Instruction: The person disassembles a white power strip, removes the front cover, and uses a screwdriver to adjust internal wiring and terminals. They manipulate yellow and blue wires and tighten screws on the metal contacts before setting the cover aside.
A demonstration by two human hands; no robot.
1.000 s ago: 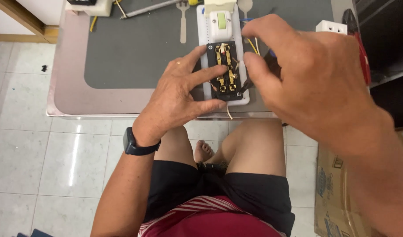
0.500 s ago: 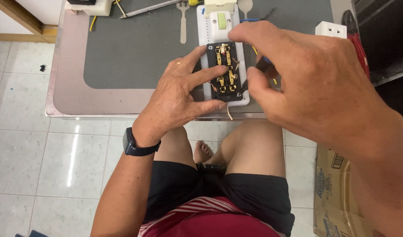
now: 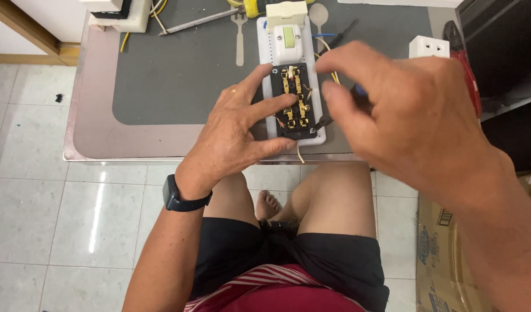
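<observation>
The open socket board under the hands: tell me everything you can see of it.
The socket board is a long white plastic plate lying flat near the table's front edge. Its near part is a black block with exposed brass contacts and thin wires; the far part carries a white switch with a pale green rocker. The left hand presses fingers on its left side and lower corner. The right hand holds a dark tool whose tip meets its lower right corner.

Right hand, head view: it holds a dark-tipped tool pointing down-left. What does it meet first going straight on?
Probably the black socket module with brass contacts in the white plastic plate; the right hand has its tool tip by that module's lower right corner. Beyond lies the left hand. Height unclear.
</observation>
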